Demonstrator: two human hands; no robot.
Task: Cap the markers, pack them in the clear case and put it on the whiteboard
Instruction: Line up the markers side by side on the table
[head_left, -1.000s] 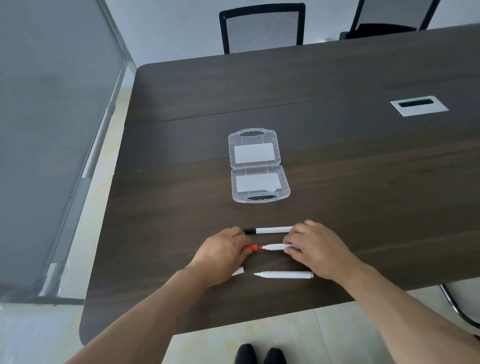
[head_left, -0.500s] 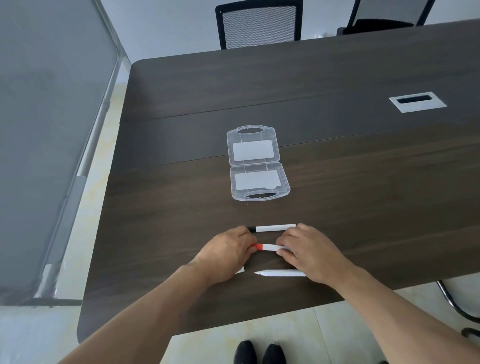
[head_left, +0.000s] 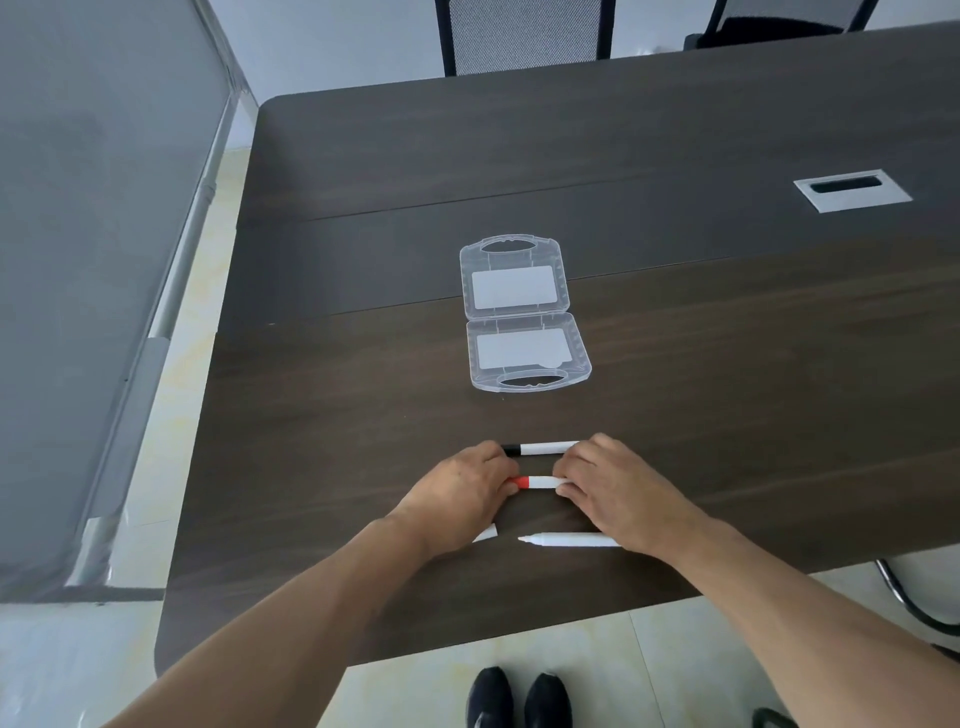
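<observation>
Three white markers lie side by side near the table's front edge. The far one is a black-capped marker (head_left: 540, 448). The middle one, a red marker (head_left: 537, 482), has its red cap pressed on; my left hand (head_left: 462, 493) grips the cap end and my right hand (head_left: 618, 493) grips the barrel. The nearest marker (head_left: 566, 540) is uncapped, tip pointing left. A white cap (head_left: 487, 533) peeks out under my left hand. The clear case (head_left: 522, 314) lies open and flat farther back, with nothing in it.
The dark wooden table (head_left: 727, 364) has a grey cable port (head_left: 852, 188) at the right. Two mesh office chairs (head_left: 524, 31) stand at the far side. A frosted glass partition (head_left: 93, 260) runs along the left. My black shoes (head_left: 519, 699) show below the table edge.
My hands have come together, and the red cap has slid onto the middle marker's tip, closing the gap seen a second ago.
</observation>
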